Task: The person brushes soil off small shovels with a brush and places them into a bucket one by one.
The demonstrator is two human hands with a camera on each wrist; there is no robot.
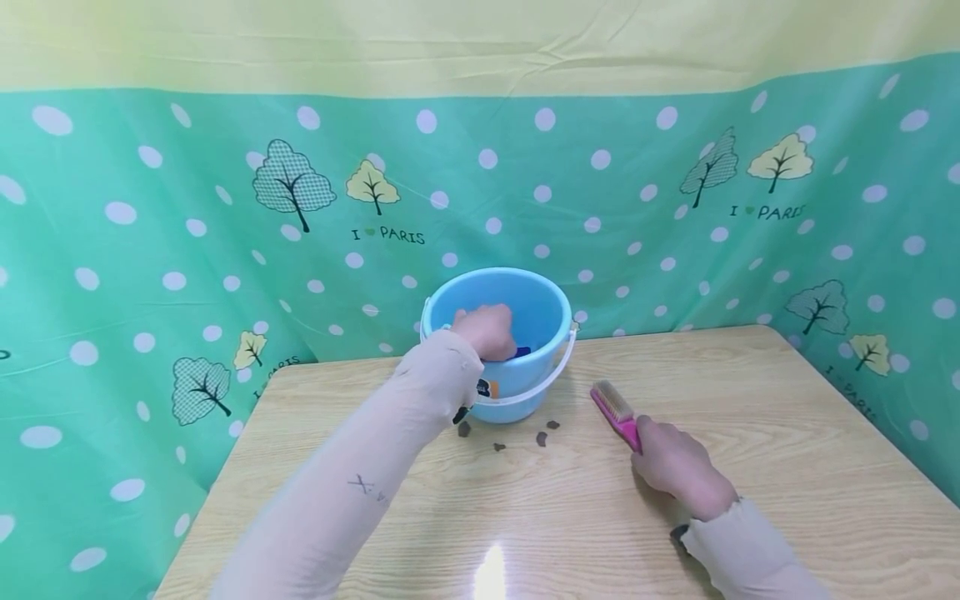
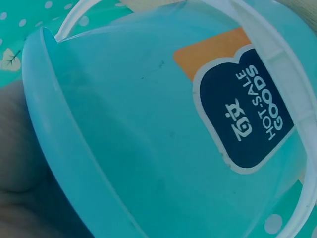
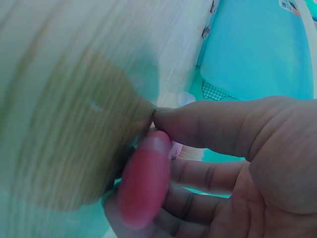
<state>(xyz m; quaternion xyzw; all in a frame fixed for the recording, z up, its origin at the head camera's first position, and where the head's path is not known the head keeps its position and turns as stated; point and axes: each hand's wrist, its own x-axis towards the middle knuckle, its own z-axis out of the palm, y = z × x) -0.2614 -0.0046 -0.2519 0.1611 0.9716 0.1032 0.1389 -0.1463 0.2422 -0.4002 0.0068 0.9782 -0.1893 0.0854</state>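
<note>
A light blue bucket (image 1: 525,379) with a white handle (image 1: 558,367) stands toward the back of the table. Reaching over its near rim, my left hand (image 1: 486,329) is curled inside the mouth, with a bit of a dark blue object (image 1: 522,352) poking out beside the fingers; the rest is hidden by hand and bucket. In the left wrist view the bucket's wall (image 2: 109,109) covers most of that hand. On the right, my right hand (image 1: 675,462) grips a pink brush (image 1: 622,421) by its handle, low over the tabletop, its pale bristles facing up.
Several dark crumbs (image 1: 542,438) lie on the wooden table (image 1: 570,517) just in front of the bucket. A green polka-dot curtain (image 1: 637,250) with printed trees hangs behind the table and along both sides.
</note>
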